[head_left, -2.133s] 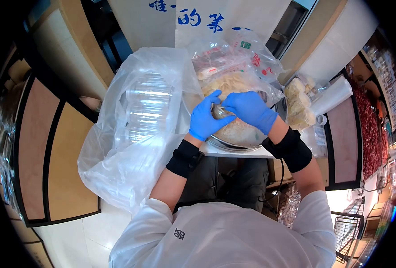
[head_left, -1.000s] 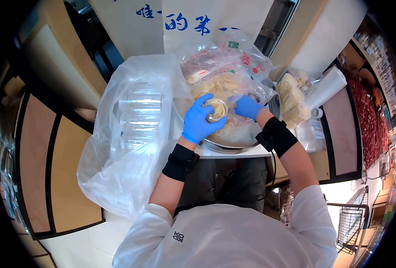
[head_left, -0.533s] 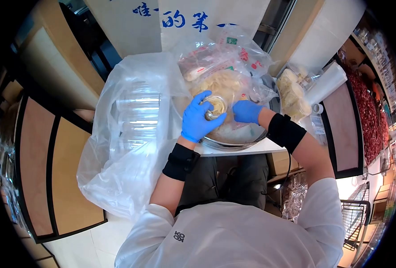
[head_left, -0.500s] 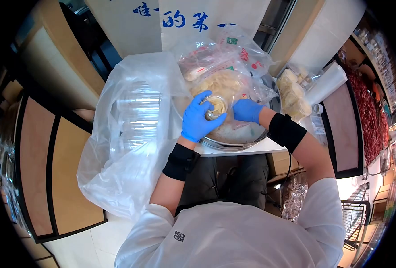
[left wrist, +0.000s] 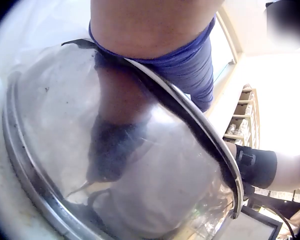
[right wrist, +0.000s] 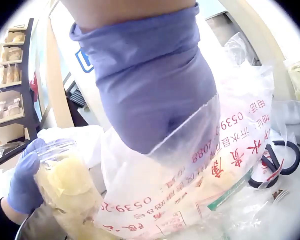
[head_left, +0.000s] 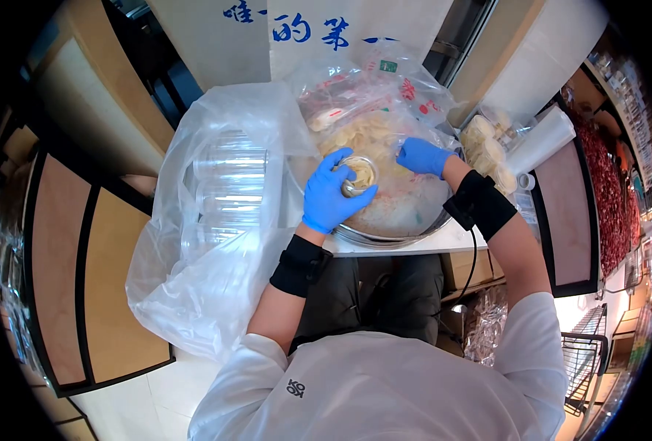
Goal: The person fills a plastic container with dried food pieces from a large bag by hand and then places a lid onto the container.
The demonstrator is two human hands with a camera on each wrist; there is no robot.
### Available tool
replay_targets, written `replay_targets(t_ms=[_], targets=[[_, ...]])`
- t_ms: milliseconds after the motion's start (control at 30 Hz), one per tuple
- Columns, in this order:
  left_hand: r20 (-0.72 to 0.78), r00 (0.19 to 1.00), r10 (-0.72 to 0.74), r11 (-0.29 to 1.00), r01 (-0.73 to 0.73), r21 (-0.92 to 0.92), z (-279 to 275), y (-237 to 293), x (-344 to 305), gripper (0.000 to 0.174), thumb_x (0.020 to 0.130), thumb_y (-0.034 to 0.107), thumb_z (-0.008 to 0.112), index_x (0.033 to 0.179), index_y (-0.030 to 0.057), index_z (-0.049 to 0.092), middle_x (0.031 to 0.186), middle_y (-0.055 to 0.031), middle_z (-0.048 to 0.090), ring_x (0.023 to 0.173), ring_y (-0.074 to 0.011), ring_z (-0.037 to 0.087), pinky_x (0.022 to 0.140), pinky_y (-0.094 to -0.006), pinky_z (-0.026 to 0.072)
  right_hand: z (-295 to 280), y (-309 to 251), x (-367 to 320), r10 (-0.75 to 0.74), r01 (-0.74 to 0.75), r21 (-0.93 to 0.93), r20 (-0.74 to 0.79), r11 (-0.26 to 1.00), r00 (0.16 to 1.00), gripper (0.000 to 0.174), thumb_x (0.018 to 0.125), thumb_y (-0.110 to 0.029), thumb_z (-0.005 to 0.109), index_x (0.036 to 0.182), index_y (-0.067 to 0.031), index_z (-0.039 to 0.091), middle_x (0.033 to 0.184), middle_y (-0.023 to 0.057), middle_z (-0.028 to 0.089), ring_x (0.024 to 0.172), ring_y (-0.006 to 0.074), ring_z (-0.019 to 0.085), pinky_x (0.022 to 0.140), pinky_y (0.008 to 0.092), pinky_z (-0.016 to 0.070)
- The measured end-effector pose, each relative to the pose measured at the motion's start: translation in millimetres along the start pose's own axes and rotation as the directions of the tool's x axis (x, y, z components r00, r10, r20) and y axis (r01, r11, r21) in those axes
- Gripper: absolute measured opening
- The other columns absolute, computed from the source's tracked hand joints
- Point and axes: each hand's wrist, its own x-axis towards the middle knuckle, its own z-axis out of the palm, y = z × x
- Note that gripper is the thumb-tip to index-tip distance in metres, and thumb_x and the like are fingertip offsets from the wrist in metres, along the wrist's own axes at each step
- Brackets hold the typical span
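My blue-gloved left hand (head_left: 330,195) grips a clear round jar (head_left: 349,185) with pale yellow slices inside, over the left part of a wide metal bowl (head_left: 384,241). To its right, my gloved right hand (head_left: 424,157) has curled fingers at the edge of a thin plastic bag with red print (right wrist: 240,160); the bag covers the fingertips in the right wrist view. Loose pale slices (head_left: 362,134) lie in the bowl beyond the jar. The left wrist view shows the bowl's shiny outer side (left wrist: 140,175) and the glove's cuff; the left fingers are hidden there.
Left of the bowl, a large translucent bag (head_left: 171,294) holds several clear jars (head_left: 232,192). Filled jars (head_left: 484,151) and a white plastic roll (head_left: 540,141) stand at the right. Black-handled scissors (right wrist: 289,159) lie beyond the printed bag.
My right hand has moved up and right, and the plastic under it has shifted away from the bowl's front. Earlier both hands met at the jar; the left still holds it.
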Motion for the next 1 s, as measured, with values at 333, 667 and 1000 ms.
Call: replay_targets(t_ms=[333,667,1000], targets=[[-0.077,0.996,0.042,0.997,-0.037,0.062,3,1,-3,0.037,0.063,0.028,0.084,0.078,0.0089,0.056,0.118,-0.0155,0.058,0.099,-0.0321,0.061,0.082,-0.0377,0.0515,35,2,40,-0.466,0.417,-0.252,-0.188,0.873,0.864,0.036,0.080,-0.013,0.056,0.115,-0.0028,0.059,0.116,0.0204,0.059,0.109,0.0343,0.057,0.095,0.0395,0.0442],[-0.045,0.999,-0.026,0.999,0.027,0.019,1,1,-4,0.036,0.062,0.027,0.084,0.079,0.0091,0.058,0.117,-0.0158,0.059,0.099,-0.0321,0.062,0.081,-0.0376,0.0523,23,-32,75,-0.337,0.277,-0.401,-0.085,0.873,0.938,0.038,0.079,-0.019,0.060,0.115,-0.0067,0.057,0.111,0.0196,0.058,0.107,0.0354,0.054,0.091,0.0417,0.0441],[-0.055,0.999,0.002,0.999,0.000,0.034,-2,2,-1,0.036,0.062,0.029,0.084,0.078,0.0090,0.058,0.117,-0.0158,0.059,0.095,-0.0310,0.064,0.078,-0.0368,0.0531,17,-41,91,-0.282,0.178,-0.395,-0.223,0.902,0.933,0.023,0.077,-0.026,0.061,0.083,-0.0066,0.071,0.079,0.0155,0.068,0.072,0.0290,0.065,0.067,0.0387,0.0501]])
